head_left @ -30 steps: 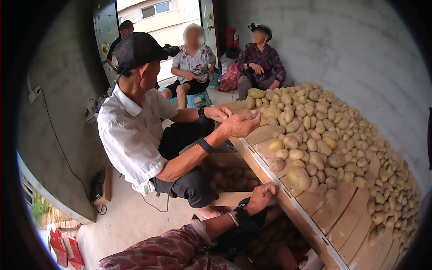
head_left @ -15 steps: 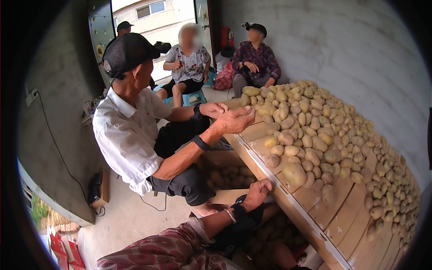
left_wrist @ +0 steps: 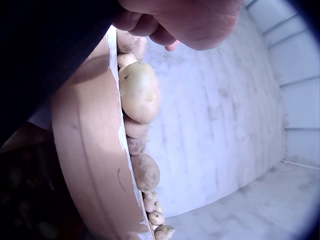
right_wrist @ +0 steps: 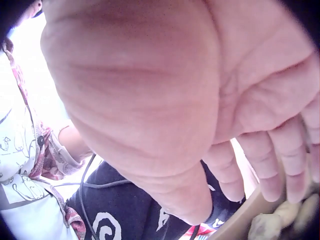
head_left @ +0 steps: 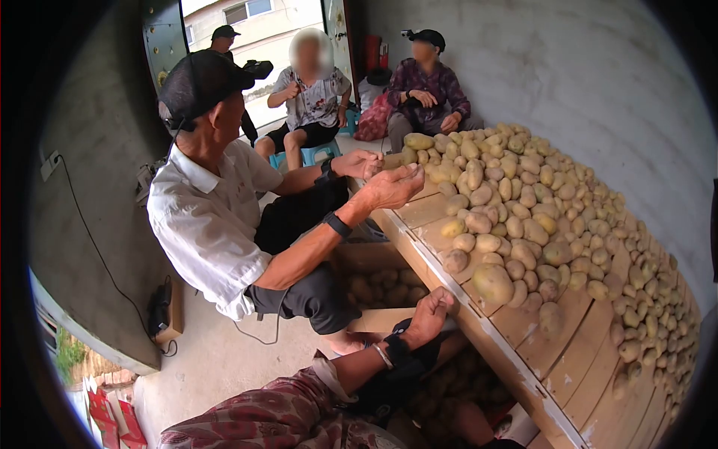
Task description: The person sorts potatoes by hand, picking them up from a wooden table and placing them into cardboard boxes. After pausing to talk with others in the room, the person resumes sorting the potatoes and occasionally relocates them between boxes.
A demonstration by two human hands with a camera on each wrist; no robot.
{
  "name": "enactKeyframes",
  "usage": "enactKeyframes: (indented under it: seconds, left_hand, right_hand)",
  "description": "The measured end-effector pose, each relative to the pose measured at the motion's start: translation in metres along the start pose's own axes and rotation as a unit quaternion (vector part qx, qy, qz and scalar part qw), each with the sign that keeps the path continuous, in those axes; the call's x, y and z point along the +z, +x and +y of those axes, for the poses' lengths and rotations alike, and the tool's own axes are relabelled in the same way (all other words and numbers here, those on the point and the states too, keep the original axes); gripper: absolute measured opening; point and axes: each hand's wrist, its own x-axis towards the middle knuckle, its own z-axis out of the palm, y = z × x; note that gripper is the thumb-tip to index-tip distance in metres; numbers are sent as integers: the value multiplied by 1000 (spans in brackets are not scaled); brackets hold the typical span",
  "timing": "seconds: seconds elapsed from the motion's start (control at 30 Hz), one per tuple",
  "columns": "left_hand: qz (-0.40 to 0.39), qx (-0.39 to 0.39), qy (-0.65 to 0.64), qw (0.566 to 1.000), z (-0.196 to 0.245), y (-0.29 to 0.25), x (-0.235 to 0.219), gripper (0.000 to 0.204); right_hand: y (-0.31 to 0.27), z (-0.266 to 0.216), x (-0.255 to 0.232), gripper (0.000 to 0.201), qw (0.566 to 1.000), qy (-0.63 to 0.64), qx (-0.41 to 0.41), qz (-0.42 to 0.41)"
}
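Observation:
My left hand (head_left: 430, 314), with a bracelet and black band on its wrist, is at the edge of the wooden table (head_left: 591, 374). Its fingers are loosely curled, with nothing seen in them. The left wrist view has these fingers (left_wrist: 150, 27) near a large potato (left_wrist: 140, 92) at the table's rim. A big pile of potatoes (head_left: 553, 202) covers much of the tabletop. In the right wrist view, the palm of my right hand (right_wrist: 200, 100) faces the camera, fingers extended and holding nothing. A few potatoes (right_wrist: 267, 225) show below its fingertips.
Beside me sits a person in a white shirt (head_left: 213, 217), both hands raised over the table corner. Two seated people (head_left: 310, 97) and another person (head_left: 224, 41) are farther back. Below the table, boxes hold more potatoes (head_left: 385, 288). A grey wall (head_left: 583, 90) stands behind the pile.
The head view has shifted slightly. A seated person at the back has raised a hand to the chest, and the person by the door shows more fully. My left hand stays by the table edge.

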Motion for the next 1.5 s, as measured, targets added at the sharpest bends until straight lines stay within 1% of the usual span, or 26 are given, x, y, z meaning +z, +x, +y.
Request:
enactKeyframes:
  seconds: [0.07, 0.1, 0.13, 0.17, 0.2, 0.23, 0.27, 0.33, 0.43, 0.47, 0.53, 0.57, 0.6, 0.63, 0.67, 0.7, 0.77, 0.83, 0.9, 0.97, 1.03, 1.13, 1.27, 1.37, 1.43, 1.5]
  left_hand:
    - [-38, -108, -45, 992, 1, -1, -2, 11]
    - [-38, -109, -45, 992, 3, -2, -2, 11]
    - [-31, -77, -35, 996, 5, -2, -1, 11]
    - [-24, -46, -25, 998, 6, -2, 0, 11]
    - [-24, -48, -25, 998, 2, -2, 1, 11]
    - [-28, -49, -43, 998, -3, -1, 2, 16]
    - [-32, -49, -59, 997, -2, -1, 3, 21]
    - [-32, -48, -58, 997, 1, -2, 3, 21]
    - [-34, -49, -61, 996, -3, -2, 4, 20]
    - [-36, -49, -63, 996, -3, -1, 3, 20]
    - [-31, -42, -53, 997, -2, -1, 3, 20]
    - [-27, -35, -44, 998, 1, -2, 4, 20]
    - [-27, -36, -45, 998, 3, -2, 3, 20]
    - [-33, -74, -44, 996, 5, -2, 2, 16]
    - [-39, -112, -43, 992, 6, -2, 0, 12]
    - [-38, -112, -43, 992, 6, -2, 0, 12]
    - [-32, -81, -24, 996, 6, -2, 1, 12]
    - [-39, -93, -33, 994, 2, -2, 1, 12]
    - [-44, -106, -41, 993, 4, -1, 0, 12]
    - [-42, -58, -1, 997, 6, -1, 1, 12]
    - [-42, -59, -6, 997, 8, -1, 1, 12]
    - [-47, -70, -16, 996, 3, -1, 0, 12]
    - [-55, -99, -34, 993, 4, -1, 1, 13]
    - [-57, -102, -33, 993, 5, -1, 2, 13]
    - [-59, -89, -21, 994, 7, -1, 2, 13]
    - [-59, -77, -10, 995, 9, -1, 1, 13]
  right_hand:
    - [-3, 7, 3, 28, 1000, 3, 4, -5]
    - [-4, 15, 8, 32, 1000, 8, -20, 6]
    - [-4, 22, 13, 36, 999, 12, -46, 18]
    - [-3, 21, 13, 36, 999, 12, -47, 17]
    - [-2, 21, 12, 37, 1000, 11, -25, -8]
    - [-1, 21, 12, 39, 999, 10, -2, -34]
    - [0, 23, 12, 39, 999, 11, -2, -35]
    - [5, 26, 14, 33, 997, -21, -30, -69]
    - [5, 34, 21, 34, 995, -48, -25, -79]
    - [3, 36, 23, 34, 995, -47, -25, -79]
    - [2, 39, 25, 32, 996, -22, -89, -9]
    - [3, 38, 25, 32, 996, -22, -88, -10]
    - [3, 37, 24, 32, 997, -22, -69, -27]
    - [4, 36, 23, 32, 998, -23, -50, -44]
    - [4, 36, 22, 32, 997, -23, -51, -44]
    - [5, 36, 22, 31, 997, -21, -58, -46]
    - [5, 33, 20, 31, 997, -20, -64, -48]
    - [4, 28, 18, 31, 998, -19, -28, -48]
    - [6, 31, 20, 30, 998, -20, -42, -47]
    - [5, 34, 22, 30, 997, -22, -54, -46]
    - [5, 34, 22, 30, 996, -6, -84, -17]
    - [4, 38, 27, 30, 998, 1, -59, -6]
    - [5, 35, 25, 29, 999, -6, -45, -18]
    - [6, 39, 28, 29, 999, -3, -49, -13]
    - [6, 38, 28, 29, 999, 1, -28, -29]
    - [8, 31, 22, 28, 999, 13, -31, -30]
